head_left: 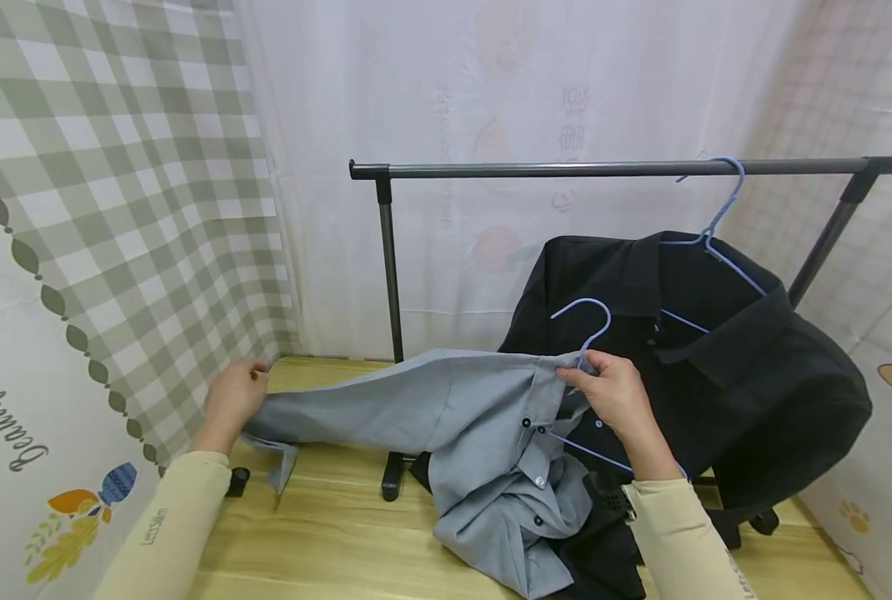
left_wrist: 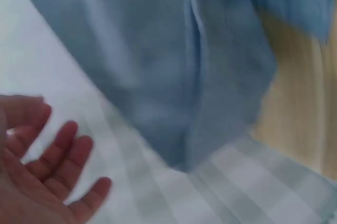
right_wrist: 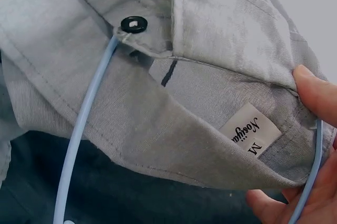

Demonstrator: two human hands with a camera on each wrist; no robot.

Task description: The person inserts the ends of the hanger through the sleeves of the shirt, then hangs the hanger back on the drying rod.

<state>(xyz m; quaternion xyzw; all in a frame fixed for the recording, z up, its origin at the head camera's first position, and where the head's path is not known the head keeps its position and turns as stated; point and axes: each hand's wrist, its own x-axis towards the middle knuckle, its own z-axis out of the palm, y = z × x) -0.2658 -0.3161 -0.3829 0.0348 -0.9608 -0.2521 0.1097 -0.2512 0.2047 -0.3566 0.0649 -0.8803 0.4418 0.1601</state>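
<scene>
A grey button-up shirt (head_left: pixel 483 400) hangs partly on a blue hanger (head_left: pixel 596 321), with one sleeve stretched out to the left. My right hand (head_left: pixel 617 396) pinches the shirt's collar at the base of the hanger's hook. In the right wrist view, the thumb presses on the collar (right_wrist: pixel 231 29) above a white size label (right_wrist: pixel 251 129), and the hanger wire (right_wrist: pixel 84 113) comes out below a black button. Beside the sleeve's far end is my left hand (head_left: pixel 234 396); in the left wrist view its fingers (left_wrist: pixel 66 155) are loosely bent, apart from the blurred sleeve (left_wrist: pixel 174 77).
A dark metal clothes rack (head_left: pixel 536 170) stands behind on a wood-patterned surface (head_left: pixel 326 533). A black shirt (head_left: pixel 761 392) hangs from its rail on another blue hanger (head_left: pixel 727 208). More black fabric (head_left: pixel 603 562) lies under the grey shirt. Checked and white curtains (head_left: pixel 153 167) enclose the space.
</scene>
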